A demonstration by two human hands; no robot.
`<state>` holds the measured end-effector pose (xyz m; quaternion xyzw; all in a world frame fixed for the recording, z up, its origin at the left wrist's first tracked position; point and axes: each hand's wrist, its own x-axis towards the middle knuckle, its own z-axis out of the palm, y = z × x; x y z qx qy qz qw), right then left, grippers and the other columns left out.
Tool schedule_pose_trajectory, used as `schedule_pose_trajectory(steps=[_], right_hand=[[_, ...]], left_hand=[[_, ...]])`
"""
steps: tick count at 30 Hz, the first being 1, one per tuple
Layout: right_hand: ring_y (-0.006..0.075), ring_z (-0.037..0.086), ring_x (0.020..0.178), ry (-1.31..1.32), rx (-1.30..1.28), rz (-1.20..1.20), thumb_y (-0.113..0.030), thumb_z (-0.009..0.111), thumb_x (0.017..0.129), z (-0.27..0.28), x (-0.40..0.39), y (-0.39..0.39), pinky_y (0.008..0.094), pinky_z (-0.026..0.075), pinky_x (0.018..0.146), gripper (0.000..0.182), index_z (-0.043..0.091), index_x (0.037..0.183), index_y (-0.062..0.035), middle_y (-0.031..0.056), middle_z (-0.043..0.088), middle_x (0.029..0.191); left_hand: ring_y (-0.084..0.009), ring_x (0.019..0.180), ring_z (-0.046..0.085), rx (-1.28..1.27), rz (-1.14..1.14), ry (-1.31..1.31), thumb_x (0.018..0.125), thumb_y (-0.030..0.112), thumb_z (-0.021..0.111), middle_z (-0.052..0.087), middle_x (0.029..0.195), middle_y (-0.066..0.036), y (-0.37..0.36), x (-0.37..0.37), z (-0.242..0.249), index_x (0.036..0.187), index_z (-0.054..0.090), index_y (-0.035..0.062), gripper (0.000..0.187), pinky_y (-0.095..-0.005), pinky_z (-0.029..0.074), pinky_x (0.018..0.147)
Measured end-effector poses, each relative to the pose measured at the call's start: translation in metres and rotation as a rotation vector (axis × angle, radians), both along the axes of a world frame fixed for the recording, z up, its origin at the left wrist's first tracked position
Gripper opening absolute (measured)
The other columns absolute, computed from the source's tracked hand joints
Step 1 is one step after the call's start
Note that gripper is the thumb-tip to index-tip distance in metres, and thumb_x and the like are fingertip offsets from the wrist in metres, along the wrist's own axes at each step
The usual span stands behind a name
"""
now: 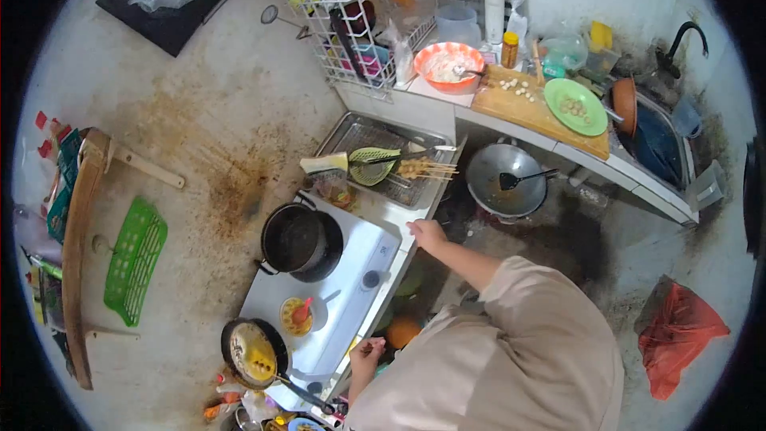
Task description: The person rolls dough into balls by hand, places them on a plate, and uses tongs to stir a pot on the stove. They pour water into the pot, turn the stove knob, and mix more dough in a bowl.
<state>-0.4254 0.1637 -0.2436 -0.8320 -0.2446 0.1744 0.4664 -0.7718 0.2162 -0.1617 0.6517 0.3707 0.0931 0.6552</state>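
My right hand [428,235] is at the front edge of the white counter, beside the stove [363,243], its fingers loosely stretched out and holding nothing I can see. Lower down, my left hand [366,353] is near the stove's front edge with fingers curled in and nothing visible in them. A frying pan [281,367] on the near burner contains yellowish oil with small browned pieces. On the far burner stands a dark pot [291,239]. Between them is a small bowl [289,315] with a red spoon [302,314] in it.
Beyond the stove, a metal tray [343,132] bears skewers [427,169] and a green strainer [369,168]. A wok [491,172] sits low beside the counter. A cutting board [511,108] carries a green plate [576,108], near an orange-rimmed bowl [431,84]. The pan's handle [307,395] juts toward my side.
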Motion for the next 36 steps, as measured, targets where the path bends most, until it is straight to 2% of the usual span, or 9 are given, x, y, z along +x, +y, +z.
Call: schedule_pose_trajectory(steps=[2,5,12,17,21,24,28,31,36], right_hand=[[0.0338,0.058,0.061,0.057,0.172,-0.124,-0.024,0.051,0.083,0.010,0.026,-0.042,0.0411,0.046,0.060,0.024,0.058,0.073,-0.0033,0.0153,0.059,0.066],[0.0320,0.059,0.069,-0.230,0.264,-0.234,-0.010,0.047,0.079,0.057,0.078,-0.114,0.0390,0.046,0.063,0.014,0.057,0.071,-0.0029,0.0160,0.060,0.072],[0.0341,0.051,0.076,-0.547,0.272,-0.573,0.010,0.039,0.069,0.162,0.226,-0.246,0.0358,0.042,0.069,0.021,0.048,0.084,-0.0015,0.0164,0.050,0.076],[0.0325,0.048,0.083,-0.772,0.178,-0.349,0.015,0.037,0.067,0.234,0.314,-0.283,0.0332,0.040,0.072,0.026,0.046,0.086,-0.0015,0.0151,0.044,0.080],[0.0313,0.050,0.081,-0.714,0.152,-0.007,0.010,0.045,0.070,0.252,0.368,-0.276,0.0352,0.041,0.070,0.018,0.049,0.083,-0.0027,0.0141,0.047,0.080],[0.0304,0.055,0.071,-0.565,0.064,0.157,-0.005,0.056,0.074,0.275,0.386,-0.254,0.0366,0.043,0.064,0.008,0.057,0.081,-0.0034,0.0134,0.057,0.076],[0.0312,0.057,0.061,-0.578,-0.038,0.256,-0.022,0.061,0.075,0.285,0.400,-0.228,0.0386,0.044,0.055,0.016,0.063,0.073,-0.0058,0.0130,0.060,0.068],[0.0320,0.054,0.054,-0.752,-0.160,0.339,-0.025,0.059,0.077,0.295,0.393,-0.222,0.0392,0.043,0.049,0.029,0.057,0.056,-0.0046,0.0127,0.055,0.057],[0.0317,0.056,0.060,-0.596,0.124,0.295,-0.014,0.054,0.079,0.294,0.362,-0.228,0.0376,0.044,0.054,0.016,0.056,0.067,-0.0036,0.0132,0.055,0.062]], left_hand=[[-0.0055,0.057,0.049,0.040,-0.077,0.016,0.082,0.012,0.059,0.057,0.068,0.001,0.011,0.021,-0.006,0.081,0.062,0.0009,0.011,-0.0194,0.040,0.053],[-0.0046,0.052,0.044,0.257,-0.184,-0.038,0.087,0.014,0.051,0.051,0.061,0.002,0.019,0.074,-0.009,0.074,0.057,0.0017,0.019,-0.0196,0.036,0.047],[-0.0071,0.047,0.041,0.103,-0.245,-0.278,0.085,-0.003,0.032,0.040,0.060,0.002,-0.007,0.237,0.028,0.082,0.048,0.0059,0.018,-0.0208,0.035,0.042],[-0.0144,0.066,0.053,0.529,-0.367,-0.495,0.079,-0.013,0.041,0.045,0.094,-0.010,-0.043,0.369,0.051,0.080,0.052,0.0005,0.017,-0.0231,0.047,0.058],[-0.0115,0.067,0.056,0.164,-0.329,-0.458,0.082,0.003,0.057,0.055,0.086,-0.007,-0.069,0.443,0.067,0.091,0.059,0.0000,0.010,-0.0221,0.047,0.059],[-0.0087,0.059,0.054,0.046,-0.221,-0.112,0.081,0.008,0.060,0.059,0.074,-0.002,-0.084,0.468,0.108,0.081,0.059,0.0000,0.008,-0.0225,0.044,0.053],[-0.0070,0.052,0.044,0.477,-0.095,-0.291,0.090,0.022,0.045,0.048,0.056,0.001,-0.035,0.504,0.080,0.066,0.053,0.0034,0.032,-0.0243,0.037,0.048],[-0.0083,0.059,0.048,0.600,-0.008,-0.428,0.090,0.013,0.041,0.053,0.076,-0.005,0.029,0.563,0.104,0.088,0.051,0.0010,0.016,-0.0245,0.040,0.052],[-0.0243,0.071,0.057,1.106,0.103,-0.458,0.081,0.013,0.055,0.059,0.086,-0.014,0.108,0.660,0.120,0.101,0.053,-0.0013,0.025,-0.0327,0.045,0.062]])
